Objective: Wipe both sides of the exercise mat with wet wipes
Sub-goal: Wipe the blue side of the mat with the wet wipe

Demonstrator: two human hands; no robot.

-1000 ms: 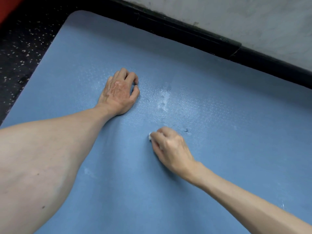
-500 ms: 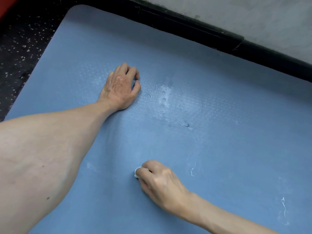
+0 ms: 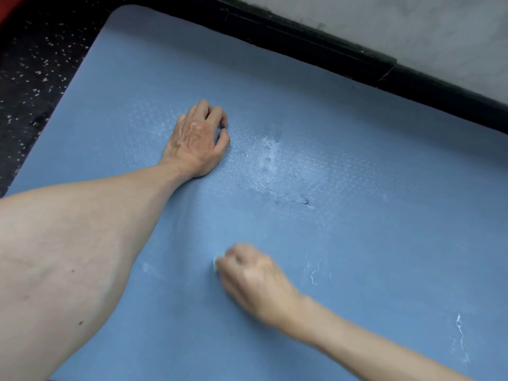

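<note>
two grips on the blue exercise mat, left grip fisted and empty, propped down, right grip blurred, curled round a white wet wipe

The left hand rested with curled fingers on the blue exercise mat beside a glistening wet patch, while the blurred right hand, nearer the camera, gripped a small white wet wipe against the mat.
</note>
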